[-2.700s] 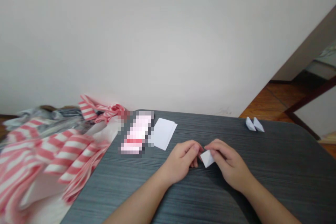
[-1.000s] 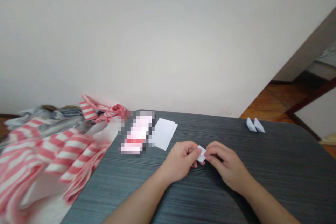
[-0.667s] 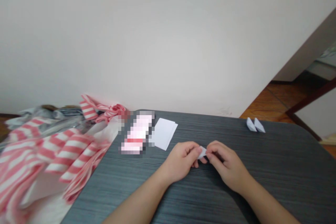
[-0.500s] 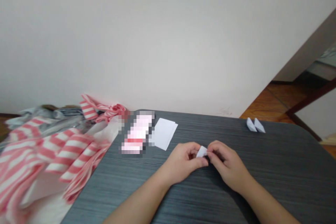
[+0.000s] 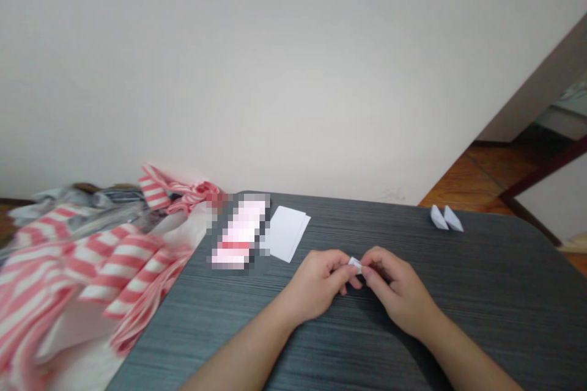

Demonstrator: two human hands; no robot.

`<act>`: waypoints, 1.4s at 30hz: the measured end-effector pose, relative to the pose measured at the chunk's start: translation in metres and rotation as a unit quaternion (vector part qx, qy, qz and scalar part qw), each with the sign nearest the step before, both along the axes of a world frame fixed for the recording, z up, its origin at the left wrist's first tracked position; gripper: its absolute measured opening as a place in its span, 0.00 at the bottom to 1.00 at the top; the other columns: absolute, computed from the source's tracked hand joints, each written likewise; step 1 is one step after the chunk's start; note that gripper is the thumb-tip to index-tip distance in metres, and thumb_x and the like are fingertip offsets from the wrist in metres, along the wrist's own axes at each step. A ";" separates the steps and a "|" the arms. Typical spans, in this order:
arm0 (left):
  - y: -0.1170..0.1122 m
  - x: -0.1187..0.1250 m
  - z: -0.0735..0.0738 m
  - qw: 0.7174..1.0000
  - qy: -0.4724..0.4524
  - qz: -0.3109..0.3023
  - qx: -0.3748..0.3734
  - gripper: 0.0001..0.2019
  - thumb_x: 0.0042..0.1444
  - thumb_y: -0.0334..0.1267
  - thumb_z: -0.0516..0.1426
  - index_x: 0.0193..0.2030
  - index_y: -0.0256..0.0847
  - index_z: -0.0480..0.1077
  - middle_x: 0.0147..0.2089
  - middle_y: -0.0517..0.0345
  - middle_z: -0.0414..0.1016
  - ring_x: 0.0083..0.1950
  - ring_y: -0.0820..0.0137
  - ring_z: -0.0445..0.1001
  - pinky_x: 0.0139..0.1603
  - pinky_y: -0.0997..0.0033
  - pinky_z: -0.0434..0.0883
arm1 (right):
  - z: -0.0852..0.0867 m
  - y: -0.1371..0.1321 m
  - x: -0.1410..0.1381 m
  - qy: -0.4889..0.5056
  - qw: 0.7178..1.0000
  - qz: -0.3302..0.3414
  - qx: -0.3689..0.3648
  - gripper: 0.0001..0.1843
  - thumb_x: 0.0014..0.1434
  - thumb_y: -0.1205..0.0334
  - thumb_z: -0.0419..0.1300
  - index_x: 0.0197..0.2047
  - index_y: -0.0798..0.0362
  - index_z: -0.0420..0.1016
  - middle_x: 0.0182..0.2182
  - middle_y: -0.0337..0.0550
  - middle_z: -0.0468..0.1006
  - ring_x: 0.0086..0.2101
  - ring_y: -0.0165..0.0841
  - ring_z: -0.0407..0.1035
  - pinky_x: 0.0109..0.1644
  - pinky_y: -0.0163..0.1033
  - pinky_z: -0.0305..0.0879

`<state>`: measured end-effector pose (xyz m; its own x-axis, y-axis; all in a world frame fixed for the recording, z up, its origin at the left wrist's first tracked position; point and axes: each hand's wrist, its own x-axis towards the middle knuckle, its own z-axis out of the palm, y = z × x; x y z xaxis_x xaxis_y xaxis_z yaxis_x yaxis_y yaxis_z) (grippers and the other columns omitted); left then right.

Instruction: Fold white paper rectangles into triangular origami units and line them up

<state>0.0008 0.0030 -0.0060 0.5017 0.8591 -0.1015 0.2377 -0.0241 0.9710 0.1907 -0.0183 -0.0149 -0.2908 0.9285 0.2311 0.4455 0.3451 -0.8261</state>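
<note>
Between my two hands is a small folded piece of white paper, held just above the dark table. My left hand pinches its left side, the thumb lying over the front. On the other side, the thumb and fingertips of my right hand grip the right end. Fingers cover most of the paper, so its full shape is hidden. Two folded white paper pieces stand side by side at the table's far right edge. White paper sheets lie in a small stack to the left of my hands.
The dark wood-grain table meets a pale wall at the back. A blurred-out pink and white item lies left of the sheets. Red-and-white striped cloth is heaped beyond the table's left edge.
My left thumb has shifted up over the paper, and less of the paper shows now. My right hand has barely moved. Everything else stays where it was.
</note>
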 end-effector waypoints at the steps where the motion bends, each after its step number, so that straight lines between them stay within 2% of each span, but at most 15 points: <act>1: 0.000 0.000 0.000 1.000 0.002 0.001 0.001 0.15 0.63 0.42 0.53 0.33 0.36 0.75 0.30 0.57 0.79 0.26 0.75 0.71 0.30 0.78 0.67 | 0.000 0.000 0.000 0.001 1.000 0.000 -0.001 0.06 0.65 0.67 0.55 0.36 0.51 0.70 0.29 0.38 0.72 0.29 0.31 0.66 0.34 0.34 0.61; 10: 0.000 0.000 0.001 1.000 0.009 -0.003 0.013 0.15 0.64 0.41 0.53 0.31 0.36 0.75 0.28 0.58 0.78 0.26 0.76 0.70 0.29 0.78 0.66 | -0.003 -0.001 -0.001 0.006 1.000 -0.005 -0.023 0.04 0.65 0.65 0.55 0.38 0.52 0.71 0.28 0.38 0.73 0.29 0.31 0.67 0.34 0.34 0.62; 16: 0.000 -0.001 -0.001 1.000 -0.003 -0.011 0.006 0.15 0.65 0.41 0.52 0.34 0.36 0.74 0.31 0.56 0.79 0.27 0.76 0.70 0.30 0.78 0.67 | -0.004 0.000 0.002 -0.010 0.999 -0.018 -0.034 0.07 0.64 0.63 0.55 0.42 0.52 0.73 0.30 0.40 0.76 0.30 0.32 0.70 0.36 0.35 0.64; 21: 0.001 -0.001 -0.003 1.000 -0.003 -0.015 -0.003 0.15 0.65 0.41 0.51 0.35 0.36 0.74 0.33 0.55 0.80 0.28 0.75 0.71 0.30 0.77 0.67 | 0.000 0.003 0.003 -0.056 0.997 -0.010 -0.049 0.13 0.65 0.61 0.53 0.32 0.53 0.76 0.22 0.37 0.73 0.24 0.30 0.68 0.30 0.34 0.61; 27: 0.001 -0.002 -0.001 1.000 0.001 -0.016 0.006 0.15 0.65 0.41 0.51 0.34 0.36 0.75 0.32 0.55 0.79 0.28 0.75 0.71 0.30 0.77 0.66 | 0.002 0.001 0.001 -0.057 0.996 -0.026 -0.070 0.14 0.65 0.61 0.53 0.29 0.53 0.74 0.18 0.36 0.71 0.21 0.29 0.67 0.28 0.32 0.59; 37: 0.000 -0.001 0.002 1.000 0.005 -0.008 0.009 0.17 0.65 0.43 0.51 0.31 0.36 0.74 0.30 0.55 0.79 0.27 0.74 0.71 0.30 0.77 0.67 | 0.002 0.001 0.000 -0.033 0.995 -0.012 -0.089 0.16 0.67 0.61 0.51 0.28 0.53 0.71 0.19 0.35 0.70 0.21 0.29 0.66 0.28 0.32 0.60; 42: 0.000 -0.001 -0.001 1.000 -0.004 -0.003 0.004 0.18 0.66 0.46 0.50 0.32 0.36 0.73 0.31 0.54 0.79 0.27 0.74 0.71 0.30 0.76 0.67 | 0.001 0.001 0.003 -0.015 0.995 0.005 -0.103 0.16 0.68 0.60 0.49 0.31 0.54 0.73 0.21 0.37 0.72 0.23 0.29 0.67 0.30 0.33 0.61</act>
<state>-0.0004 0.0027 -0.0071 0.5077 0.8568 -0.0901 0.2298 -0.0339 0.9727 0.1936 -0.0176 -0.0144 -0.3042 0.9522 0.0263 0.4690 0.1738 -0.8660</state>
